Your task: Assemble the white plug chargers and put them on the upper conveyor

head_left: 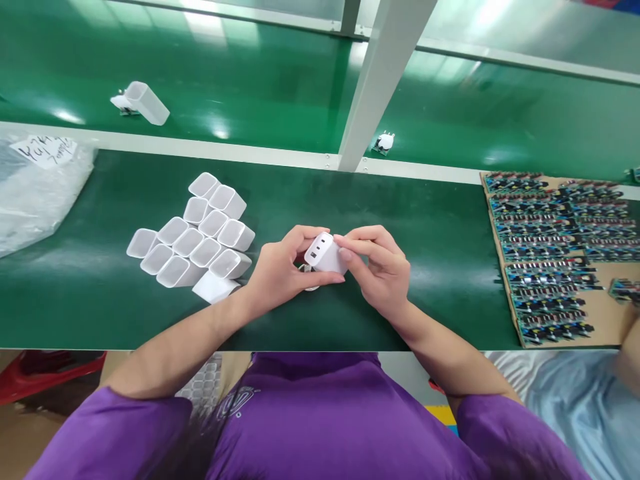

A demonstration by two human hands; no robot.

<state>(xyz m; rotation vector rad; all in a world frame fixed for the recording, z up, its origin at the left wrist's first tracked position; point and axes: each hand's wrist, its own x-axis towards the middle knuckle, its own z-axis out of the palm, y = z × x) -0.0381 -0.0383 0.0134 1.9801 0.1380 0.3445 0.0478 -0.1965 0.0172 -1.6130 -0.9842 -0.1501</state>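
Observation:
A white charger housing [330, 257] with several port slots in its end face is held above the green bench. My left hand [280, 263] grips it, thumb along the near side and fingers on the far side. My right hand [381, 267] has its fingertips pinched at the housing's right end. Partly hidden beneath the housing is a small round white part [311, 283]; whether it touches my left hand I cannot tell. To the left of my left hand stand several open white charger shells [189, 243], grouped close together, with one white shell [215, 287] lying on its side.
Circuit boards in rows lie on a cardboard sheet [607, 277] at right, near another person's arm [631, 347]. A plastic bag [45, 193] lies at far left. Behind a metal post [383, 73] are a plug part [384, 142] and a loose shell [150, 103].

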